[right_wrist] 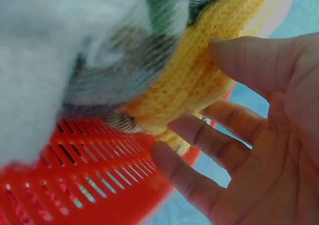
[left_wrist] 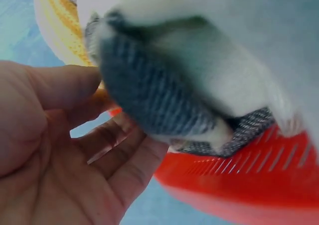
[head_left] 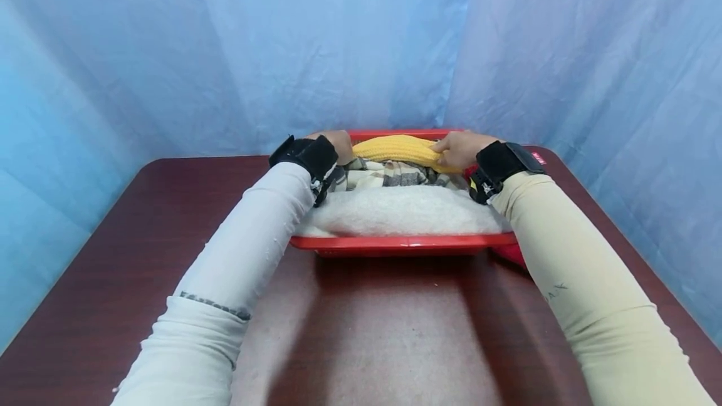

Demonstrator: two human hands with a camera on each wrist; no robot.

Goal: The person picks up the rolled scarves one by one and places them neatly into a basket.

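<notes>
Presently catalogued: one red plastic basket (head_left: 403, 243), rectangular, with slotted walls, standing on a dark reddish wood-grain table (head_left: 366, 331) with rounded corners, toward its far edge.

Contents, front to back: a white fleecy cloth (head_left: 400, 212), thick and fuzzy, heaped along the near rim; a grey-and-cream checked woven cloth (head_left: 389, 173) in the middle; a yellow knitted cloth (head_left: 397, 148), ribbed, folded into a long roll at the far side. The roll's long axis runs left to right across the basket, parallel to the far rim, arching slightly upward at its middle. All three pieces rise above the basket's rim.

Left hand (head_left: 338, 146): at the left end of the yellow roll. The left wrist view shows the palm open, fingers (left_wrist: 124, 150) loosely extended beneath the cloths at the basket's edge, thumb near the yellow knit; no firm grip visible.

Right hand (head_left: 459, 149): at the right end of the roll. The right wrist view shows the thumb on top of the yellow knit and fingers (right_wrist: 209, 140) reaching under its edge, a loose pinch.

Both wrists carry black straps; sleeves pale. Blue fabric backdrop (head_left: 225, 49) behind.
</notes>
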